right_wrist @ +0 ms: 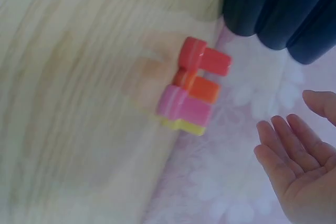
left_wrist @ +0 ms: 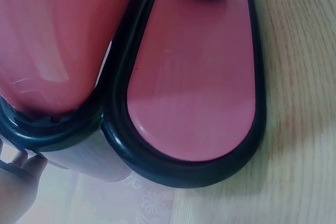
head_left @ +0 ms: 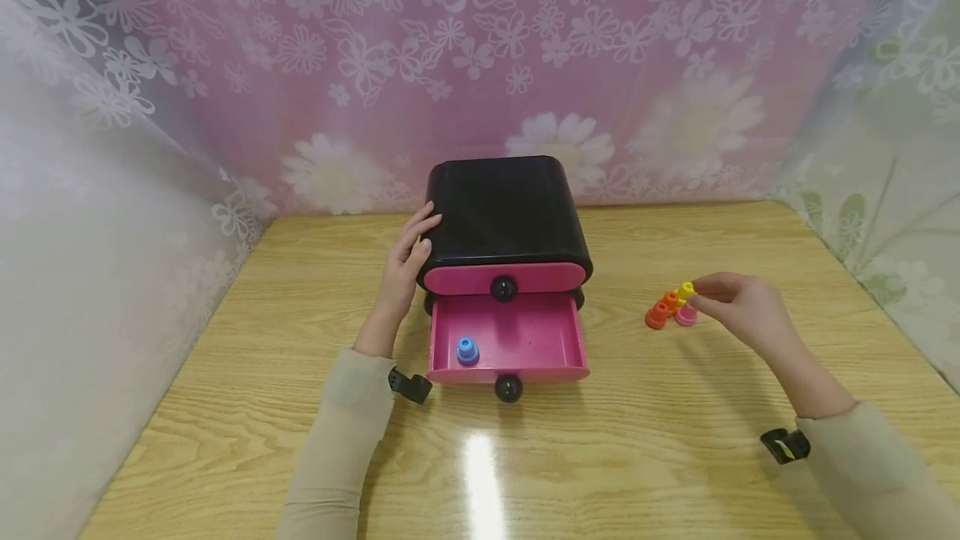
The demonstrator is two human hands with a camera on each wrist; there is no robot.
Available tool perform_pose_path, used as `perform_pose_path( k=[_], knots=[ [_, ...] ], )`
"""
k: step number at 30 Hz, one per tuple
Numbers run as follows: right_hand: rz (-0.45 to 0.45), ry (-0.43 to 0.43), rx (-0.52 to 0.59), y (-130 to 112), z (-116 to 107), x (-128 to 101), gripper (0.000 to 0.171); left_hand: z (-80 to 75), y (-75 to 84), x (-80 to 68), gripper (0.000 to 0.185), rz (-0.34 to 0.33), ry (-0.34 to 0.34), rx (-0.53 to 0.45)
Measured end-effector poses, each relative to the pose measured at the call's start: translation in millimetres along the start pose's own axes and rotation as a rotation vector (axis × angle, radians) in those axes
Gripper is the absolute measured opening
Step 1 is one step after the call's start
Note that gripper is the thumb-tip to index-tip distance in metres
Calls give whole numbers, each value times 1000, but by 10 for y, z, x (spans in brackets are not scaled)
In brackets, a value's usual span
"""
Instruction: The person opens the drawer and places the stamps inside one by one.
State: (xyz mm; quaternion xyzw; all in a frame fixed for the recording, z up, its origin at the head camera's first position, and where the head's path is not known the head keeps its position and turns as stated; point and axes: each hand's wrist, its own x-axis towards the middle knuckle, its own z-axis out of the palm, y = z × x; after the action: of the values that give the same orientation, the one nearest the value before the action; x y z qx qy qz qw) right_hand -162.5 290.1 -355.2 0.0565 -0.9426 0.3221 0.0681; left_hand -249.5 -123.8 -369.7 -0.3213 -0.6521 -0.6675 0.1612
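Note:
A black cabinet [head_left: 506, 207] with pink drawers stands on the table. Its upper drawer [head_left: 465, 278] is closed, while the drawer below [head_left: 540, 336] is pulled out and holds a blue stepped peg [head_left: 467, 350]. My left hand [head_left: 405, 261] rests along the cabinet's left side with fingers extended. On the right, my right hand [head_left: 742, 311] hovers beside small stepped pegs: red [head_left: 657, 317], orange [head_left: 671, 300], yellow [head_left: 686, 292] and pink [head_left: 686, 315]. In the right wrist view, this hand [right_wrist: 302, 166] has its fingers apart from the pegs, holding nothing.
Round black knobs [head_left: 508, 388] stick out from the drawer fronts. Another closed pink drawer front [left_wrist: 194, 87] shows close up in the left wrist view. Wooden tabletop [head_left: 622, 448] lies before the cabinet, and a flowered curtain [head_left: 480, 65] hangs behind.

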Motion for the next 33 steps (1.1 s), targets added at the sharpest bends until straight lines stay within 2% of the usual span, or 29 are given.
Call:
perform_pose_path(
  k=[9, 17, 21, 24, 27, 33],
  knots=[
    [53, -60, -28, 210, 1, 103, 43, -3, 6, 12, 47, -1, 4, 5],
    [54, -95, -55, 342, 39, 164, 44, -8, -2, 19, 66, -13, 5, 23],
    [53, -131, -84, 400, 61, 199, 47, -8, -11, 15, 68, -16, 11, 34],
    [61, -163, -112, 425, 73, 216, 48, -7, -5, 11, 64, -17, 6, 28],
    [72, -197, -120, 440, 83, 229, 49, -2, 37, 6, 51, -24, -3, 20],
    [85, -226, -111, 460, 111, 246, 46, 58, 236, -5, 42, -25, -7, 43]
  ],
)
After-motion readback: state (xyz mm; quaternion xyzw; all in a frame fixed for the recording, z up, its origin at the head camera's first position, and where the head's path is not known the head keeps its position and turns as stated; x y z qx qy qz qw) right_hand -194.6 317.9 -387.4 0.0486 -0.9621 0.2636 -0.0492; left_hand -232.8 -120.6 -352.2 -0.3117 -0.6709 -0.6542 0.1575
